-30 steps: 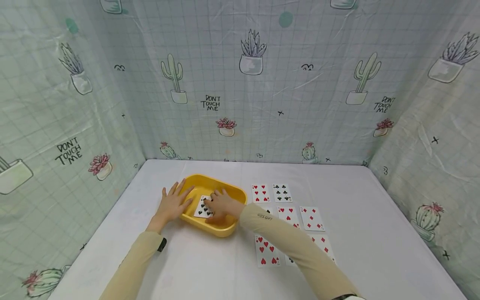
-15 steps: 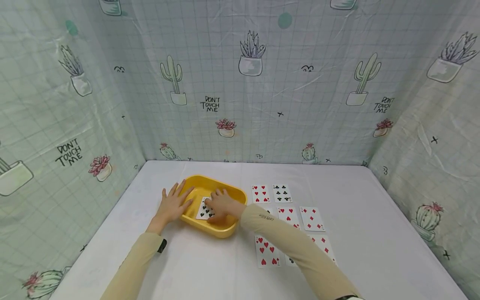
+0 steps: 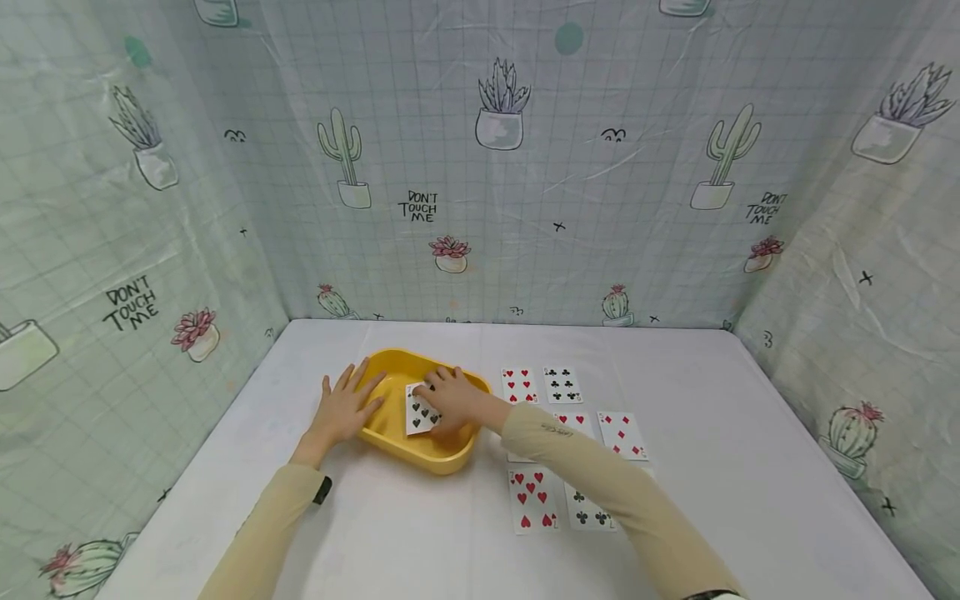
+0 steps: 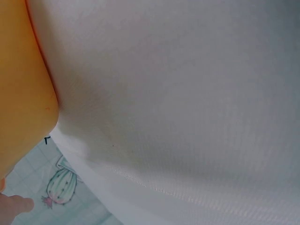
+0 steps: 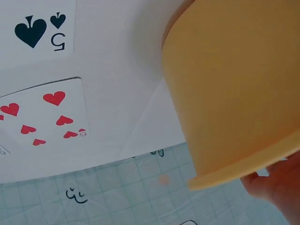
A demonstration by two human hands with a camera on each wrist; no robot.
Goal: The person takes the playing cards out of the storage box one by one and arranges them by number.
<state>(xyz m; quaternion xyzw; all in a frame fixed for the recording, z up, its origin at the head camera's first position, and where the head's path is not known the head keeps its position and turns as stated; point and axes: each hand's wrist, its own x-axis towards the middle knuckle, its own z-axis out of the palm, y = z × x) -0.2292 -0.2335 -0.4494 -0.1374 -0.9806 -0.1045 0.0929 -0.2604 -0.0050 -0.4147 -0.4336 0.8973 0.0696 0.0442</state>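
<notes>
A playing card with black spades (image 3: 420, 414) lies inside the yellow plastic tray (image 3: 405, 451). My right hand (image 3: 453, 402) reaches over the tray's right rim and holds this card by its right side; the fingers cover that part, and the thumb is hidden. Spread fingers of my left hand (image 3: 341, 414) rest on the tray's left rim. Only a fingertip (image 4: 18, 205) shows below the tray wall (image 4: 23, 84) in the left wrist view. Past the tray's edge (image 5: 243, 93) in the right wrist view, part of the right hand (image 5: 279, 190) appears.
Face-up cards stand in rows right of the tray, among them hearts (image 3: 519, 385), clubs (image 3: 562, 385), diamonds (image 3: 622, 435), a seven of hearts (image 3: 533, 500) and a five of spades (image 5: 33, 37). My right sleeve (image 3: 600, 483) hides some of them. Patterned cloth (image 3: 555, 175) surrounds the table.
My right hand has shifted right and slightly away, and the spade card has slid and turned with it towards the tray's middle. The left hand keeps its place on the rim.
</notes>
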